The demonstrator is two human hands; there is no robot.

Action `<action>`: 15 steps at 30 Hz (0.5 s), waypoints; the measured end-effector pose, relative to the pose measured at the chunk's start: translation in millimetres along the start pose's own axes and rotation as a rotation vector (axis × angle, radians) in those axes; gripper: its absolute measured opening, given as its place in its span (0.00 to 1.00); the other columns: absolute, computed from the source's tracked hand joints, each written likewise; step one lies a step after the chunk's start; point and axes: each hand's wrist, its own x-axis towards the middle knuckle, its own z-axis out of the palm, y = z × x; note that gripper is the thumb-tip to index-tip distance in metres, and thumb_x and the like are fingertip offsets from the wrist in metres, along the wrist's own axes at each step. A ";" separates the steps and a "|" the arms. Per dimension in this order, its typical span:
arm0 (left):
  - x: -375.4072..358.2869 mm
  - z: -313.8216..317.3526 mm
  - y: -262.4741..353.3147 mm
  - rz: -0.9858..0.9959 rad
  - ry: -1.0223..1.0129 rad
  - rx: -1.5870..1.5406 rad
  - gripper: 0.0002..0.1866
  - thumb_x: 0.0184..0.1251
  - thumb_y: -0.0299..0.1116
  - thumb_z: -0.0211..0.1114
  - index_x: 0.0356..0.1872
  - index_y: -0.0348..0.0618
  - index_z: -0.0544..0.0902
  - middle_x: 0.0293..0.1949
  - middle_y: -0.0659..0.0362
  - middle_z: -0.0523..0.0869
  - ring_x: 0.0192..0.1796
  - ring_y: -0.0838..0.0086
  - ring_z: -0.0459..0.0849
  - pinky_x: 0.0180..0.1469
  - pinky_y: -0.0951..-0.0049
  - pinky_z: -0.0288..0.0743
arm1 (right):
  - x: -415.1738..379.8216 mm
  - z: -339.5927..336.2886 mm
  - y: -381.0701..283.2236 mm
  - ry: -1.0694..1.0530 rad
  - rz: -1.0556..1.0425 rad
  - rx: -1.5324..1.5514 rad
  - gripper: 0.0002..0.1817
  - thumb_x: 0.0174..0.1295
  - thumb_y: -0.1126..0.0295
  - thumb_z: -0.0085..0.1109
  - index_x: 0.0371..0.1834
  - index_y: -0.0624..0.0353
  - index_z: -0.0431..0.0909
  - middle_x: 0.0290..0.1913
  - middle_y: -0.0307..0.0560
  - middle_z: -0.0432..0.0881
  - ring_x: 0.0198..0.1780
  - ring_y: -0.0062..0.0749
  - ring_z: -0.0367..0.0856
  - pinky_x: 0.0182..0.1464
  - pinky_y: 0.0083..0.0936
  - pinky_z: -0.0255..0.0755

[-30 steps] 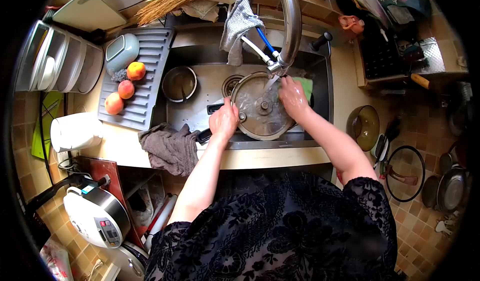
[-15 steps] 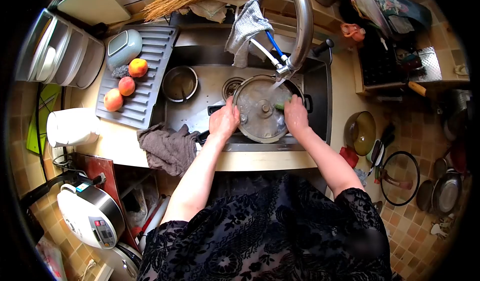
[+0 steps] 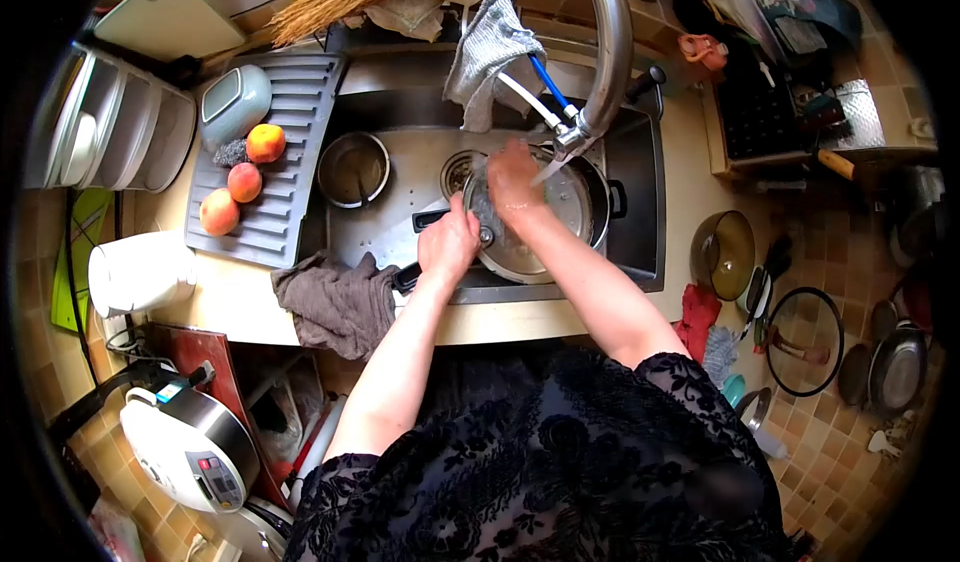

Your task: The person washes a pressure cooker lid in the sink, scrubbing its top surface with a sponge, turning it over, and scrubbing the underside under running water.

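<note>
A round glass lid (image 3: 562, 207) with a metal rim lies over a pot (image 3: 600, 197) with black side handles, in the sink. The lid sits a little left of the pot, so part of the pot's inside shows at the right. My left hand (image 3: 450, 245) is closed on the lid's left edge. Across the lid, my right hand (image 3: 515, 182) presses on its upper left part, fingers bent and slightly blurred. The green scrubber seen under it earlier is now hidden by the hand. Water runs from the faucet (image 3: 572, 142) beside that hand.
In the sink (image 3: 400, 222), a metal bowl (image 3: 354, 170) holds some liquid. On the left, a ridged drainboard (image 3: 270, 192) carries peaches (image 3: 219, 212) and an upturned bowl (image 3: 236, 107). A brown cloth (image 3: 335, 302) drapes over the front edge. A cloth (image 3: 490, 57) hangs by the faucet.
My right hand has swept from the lid's right side to its upper left. The lid has shifted slightly left, uncovering more of the pot. My left hand keeps its hold.
</note>
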 end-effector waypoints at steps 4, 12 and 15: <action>0.3 1.4 -4.2 0.010 0.014 -0.059 0.25 0.76 0.43 0.57 0.66 0.39 0.75 0.32 0.44 0.90 0.36 0.46 0.91 0.41 0.46 0.83 | -28.3 -19.5 20.4 -0.113 0.000 0.074 0.14 0.67 0.67 0.56 0.51 0.61 0.83 0.52 0.71 0.83 0.54 0.70 0.82 0.55 0.50 0.76; -8.9 -13.0 11.1 0.185 0.373 -0.011 0.26 0.66 0.39 0.70 0.64 0.44 0.80 0.50 0.47 0.87 0.53 0.52 0.86 0.53 0.54 0.80 | -74.1 -112.6 144.9 0.098 0.471 0.664 0.11 0.67 0.69 0.64 0.48 0.62 0.84 0.37 0.43 0.86 0.37 0.28 0.83 0.42 0.29 0.76; 2.0 -18.7 25.5 0.470 0.446 0.007 0.27 0.60 0.30 0.70 0.63 0.42 0.81 0.54 0.51 0.85 0.60 0.55 0.82 0.59 0.53 0.75 | -82.1 -127.0 157.3 0.258 0.581 0.883 0.10 0.70 0.68 0.64 0.47 0.63 0.84 0.37 0.38 0.86 0.35 0.21 0.80 0.39 0.24 0.75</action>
